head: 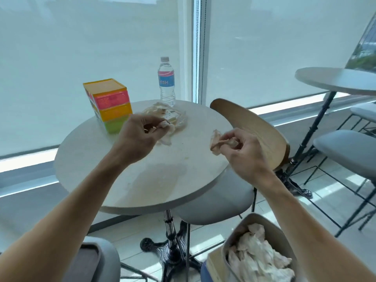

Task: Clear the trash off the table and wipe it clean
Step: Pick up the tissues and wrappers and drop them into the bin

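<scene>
I'm pinching a crumpled tissue (216,142) in my right hand (243,153), just over the table's (142,180) right edge. My left hand (140,135) is closing fingers on the tissue pile (173,119) mid-table, w/ the bottle (166,82) & colored box (110,104) behind. Still on trash-clearing, I reckon; wiping isn't started, stains are showing. Next: I'm dropping both wads into the bin (230,237) down by my right.
</scene>
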